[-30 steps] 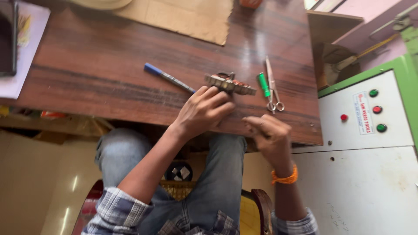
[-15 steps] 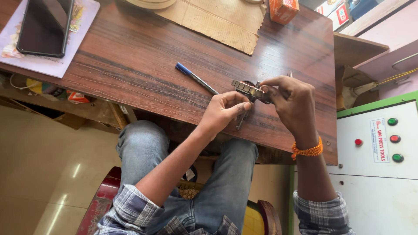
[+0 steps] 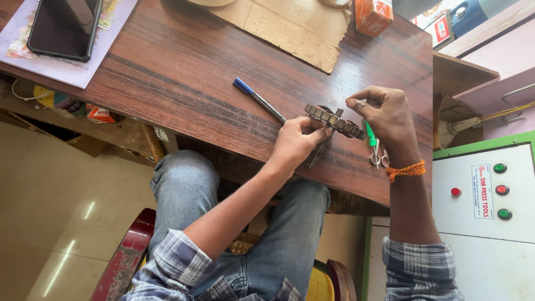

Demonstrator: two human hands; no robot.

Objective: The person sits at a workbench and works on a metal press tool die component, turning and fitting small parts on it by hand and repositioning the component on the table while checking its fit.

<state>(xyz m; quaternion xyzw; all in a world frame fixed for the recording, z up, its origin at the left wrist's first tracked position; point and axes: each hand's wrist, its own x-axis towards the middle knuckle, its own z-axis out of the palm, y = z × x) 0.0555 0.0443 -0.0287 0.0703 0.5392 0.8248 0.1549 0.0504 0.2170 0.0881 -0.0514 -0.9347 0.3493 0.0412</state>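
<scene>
The segmented metal strip (image 3: pixel 333 119) pinched in the left fingers (image 3: pixel 320 134) was dull grey-brown. Beyond those fingers lay a grey pen with a blue cap (image 3: pixel 258 99). Beside the right fingers (image 3: pixel 356 103), a marker (image 3: pixel 369 134) was green. The wooden table (image 3: pixel 184 72) showed dark reddish-brown grain. The wrist thread (image 3: pixel 405 170) was orange.

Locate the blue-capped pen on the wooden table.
In the head view, the blue-capped pen lies slanted on the brown wooden table, just left of the left hand and the segmented metal piece it holds.
</scene>
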